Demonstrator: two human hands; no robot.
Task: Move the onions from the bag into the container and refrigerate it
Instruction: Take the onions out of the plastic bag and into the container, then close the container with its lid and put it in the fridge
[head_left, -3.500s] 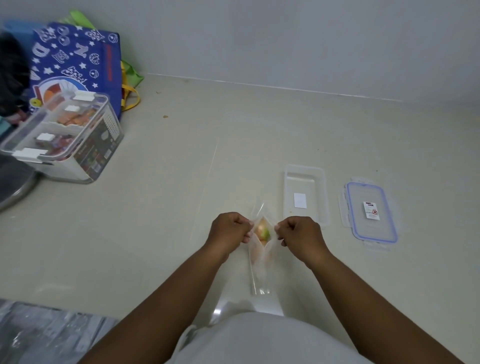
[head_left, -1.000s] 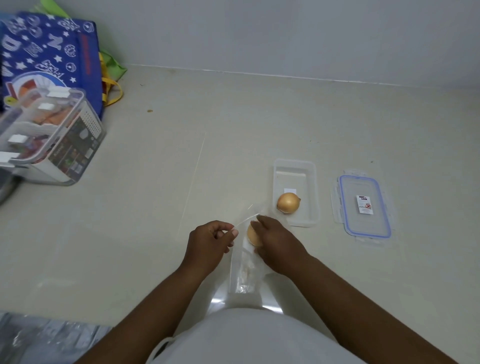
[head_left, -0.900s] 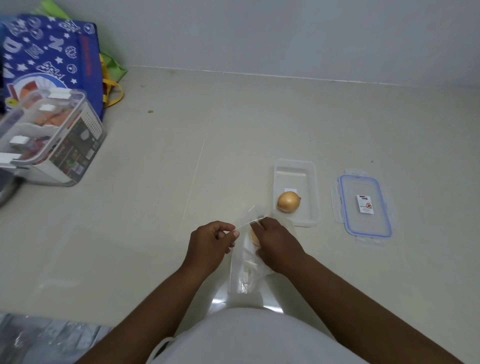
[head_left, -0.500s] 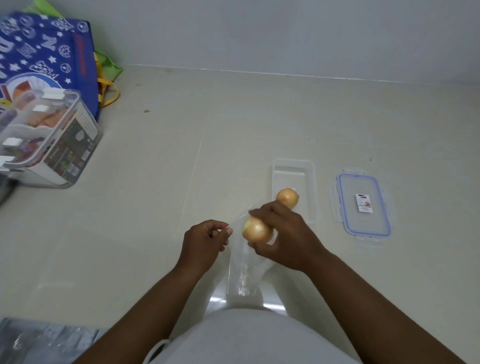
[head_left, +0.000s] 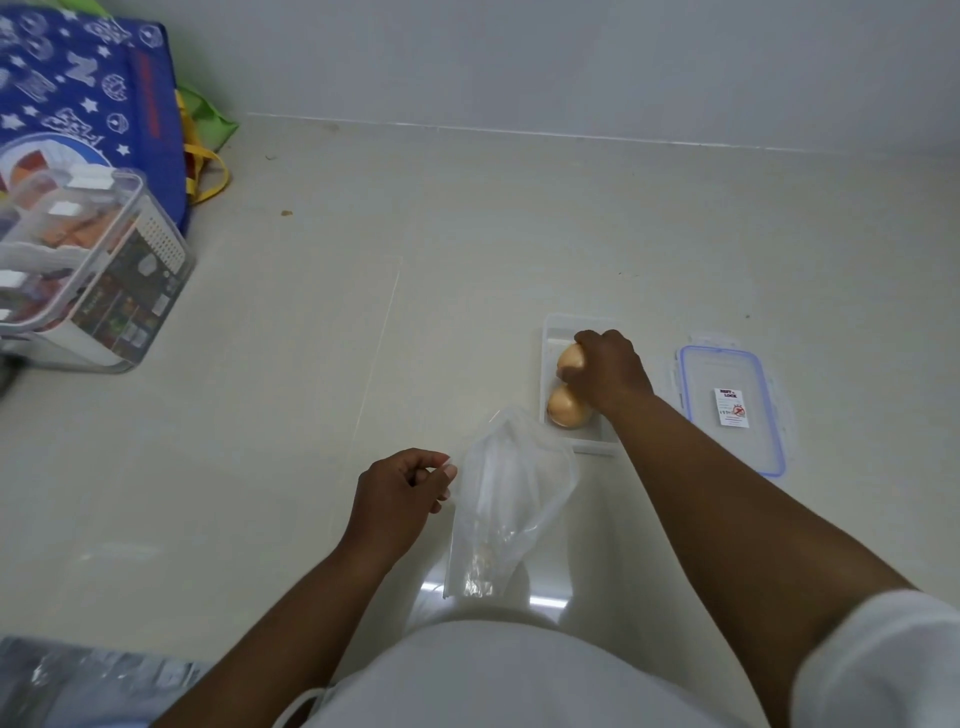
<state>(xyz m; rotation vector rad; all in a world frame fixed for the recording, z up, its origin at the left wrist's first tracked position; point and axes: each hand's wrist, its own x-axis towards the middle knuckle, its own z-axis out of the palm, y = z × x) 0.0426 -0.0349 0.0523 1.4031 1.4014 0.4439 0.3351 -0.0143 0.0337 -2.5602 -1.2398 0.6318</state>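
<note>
Two onions lay in the clear container at centre right of the frame: the near onion rested alone toward the lower end, and the far onion sat just above it, touching or nearly touching it. My right hand reached in from the lower right, its fingers curled over the far onion and closed on it, the palm covering that end of the container. My left hand was at lower centre, its fingertips pinched together on the left edge of the clear plastic bag, which hung open and slack just below the container; I could make out no onion inside it, only creased film near its bottom. To the right of the container, apart from it, the blue-rimmed lid lay flat on the pale countertop, a small label at its middle. In the upper left of the frame stood a larger clear storage box with white latches, and behind it a blue patterned tote bag. My white shirt filled the bottom edge.
</note>
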